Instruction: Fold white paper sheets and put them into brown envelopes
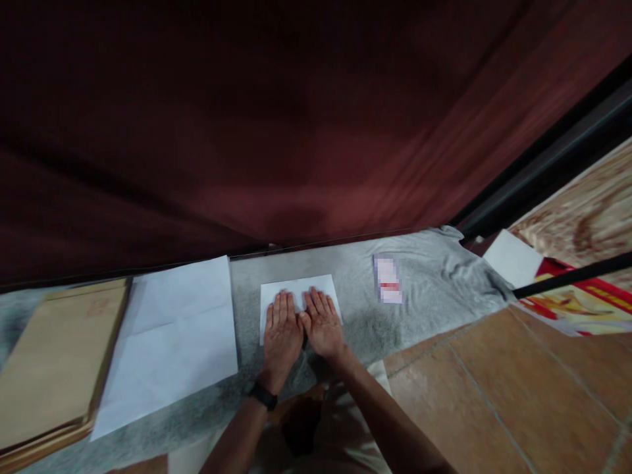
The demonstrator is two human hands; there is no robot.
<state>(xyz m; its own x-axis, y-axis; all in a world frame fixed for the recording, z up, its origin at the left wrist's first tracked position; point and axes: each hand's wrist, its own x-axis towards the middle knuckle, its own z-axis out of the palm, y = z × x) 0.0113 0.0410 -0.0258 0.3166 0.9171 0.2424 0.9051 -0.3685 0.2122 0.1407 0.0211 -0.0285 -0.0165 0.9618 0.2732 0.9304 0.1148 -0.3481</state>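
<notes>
A small white sheet of paper [301, 284] lies on the grey cloth [360, 329] in front of me. My left hand [282, 329] rests flat on its left half, fingers stretched out and pointing away from me. On the right half my right hand [323, 322] lies flat as well, its fingers slightly spread. The two thumbs come close together in the middle. Neither hand grasps anything. The palms cover much of the sheet, so whether it is folded cannot be made out.
Left of the hands lies a large white sheet [178, 336] with a crease across it. Beyond it is a stack of brown envelopes [59, 362]. A blurred pinkish-white item [388, 280] is to the right. A dark red curtain [316, 164] hangs behind; tiled floor [474, 388] shows at right.
</notes>
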